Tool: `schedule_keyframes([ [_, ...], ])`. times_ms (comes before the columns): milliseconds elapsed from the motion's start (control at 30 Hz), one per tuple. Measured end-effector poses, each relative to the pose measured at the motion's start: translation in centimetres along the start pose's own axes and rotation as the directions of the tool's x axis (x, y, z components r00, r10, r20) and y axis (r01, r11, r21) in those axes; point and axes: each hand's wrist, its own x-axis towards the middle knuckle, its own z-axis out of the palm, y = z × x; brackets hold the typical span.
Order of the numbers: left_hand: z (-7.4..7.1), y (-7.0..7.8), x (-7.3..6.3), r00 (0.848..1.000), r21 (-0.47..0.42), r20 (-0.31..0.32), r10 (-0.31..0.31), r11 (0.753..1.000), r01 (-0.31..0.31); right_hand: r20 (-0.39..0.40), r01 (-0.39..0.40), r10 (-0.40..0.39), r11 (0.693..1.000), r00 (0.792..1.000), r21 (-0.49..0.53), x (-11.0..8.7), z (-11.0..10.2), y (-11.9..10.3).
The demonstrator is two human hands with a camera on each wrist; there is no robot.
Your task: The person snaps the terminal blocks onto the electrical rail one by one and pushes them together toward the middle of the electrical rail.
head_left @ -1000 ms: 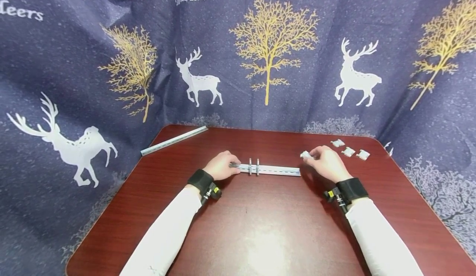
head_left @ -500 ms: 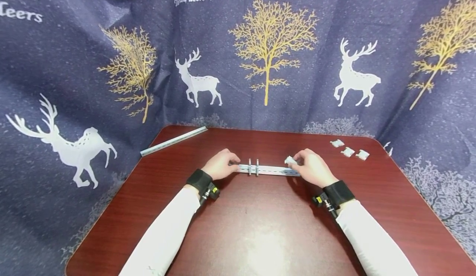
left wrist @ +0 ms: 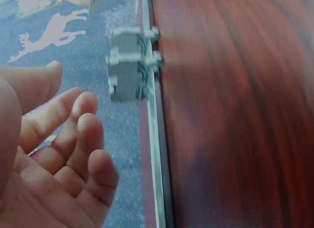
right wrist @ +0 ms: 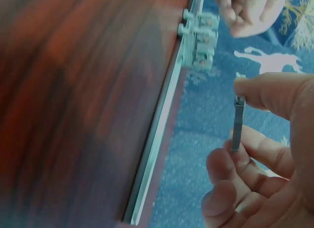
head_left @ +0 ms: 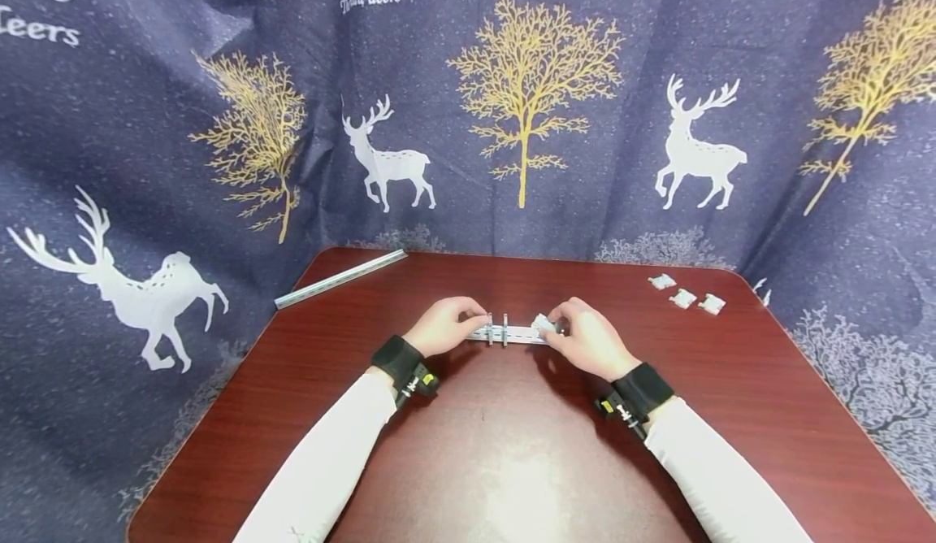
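A slotted metal DIN rail (head_left: 522,334) lies across the table, with two pale grey terminal blocks (left wrist: 126,79) standing side by side on it. My right hand (head_left: 595,341) pinches another terminal block (right wrist: 238,122) between thumb and fingers, above the rail and to the right of the mounted pair. In the right wrist view that block is seen edge-on, apart from the rail. My left hand (head_left: 444,327) hovers by the rail's left part, near the mounted blocks. Its fingers are loosely bent and hold nothing in the left wrist view.
Several loose terminal blocks (head_left: 683,298) lie at the table's back right. A second metal rail (head_left: 340,280) lies slanted at the back left. The reddish-brown table (head_left: 468,445) ends against a blue curtain (head_left: 468,120) printed with deer and trees.
My right hand has carried its terminal block leftward from beyond the rail's right end to over the rail. My left hand has left the rail's end and shifted slightly right toward the mounted blocks.
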Motion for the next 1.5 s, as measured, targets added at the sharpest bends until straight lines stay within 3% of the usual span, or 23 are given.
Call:
schedule_keyframes([
  [367,1.3,1.0,-0.1,0.997,-0.160,0.070,0.036,0.987,-0.025,-0.013,0.053,-0.053,0.999,0.998,-0.011,-0.3,1.4,-1.9],
  [533,1.4,1.3,-0.3,0.988,-0.229,0.151,0.026,0.973,0.010,-0.001,0.072,-0.072,0.997,0.997,0.001,-0.5,1.7,-2.6],
  [767,1.7,1.5,-0.5,0.976,-0.210,0.216,-0.007,0.976,0.053,0.010,0.088,-0.087,0.996,0.996,-0.013,-0.7,2.2,-2.9],
  [900,1.8,1.5,-0.5,0.971,-0.243,0.237,-0.015,0.967,0.075,0.011,0.093,-0.093,0.995,0.996,-0.023,-0.9,2.2,-3.3],
  [1500,2.1,1.3,-0.3,0.961,-0.228,0.273,0.033,0.973,0.032,0.029,0.084,-0.083,0.996,0.996,-0.024,-1.1,2.3,-3.8],
])
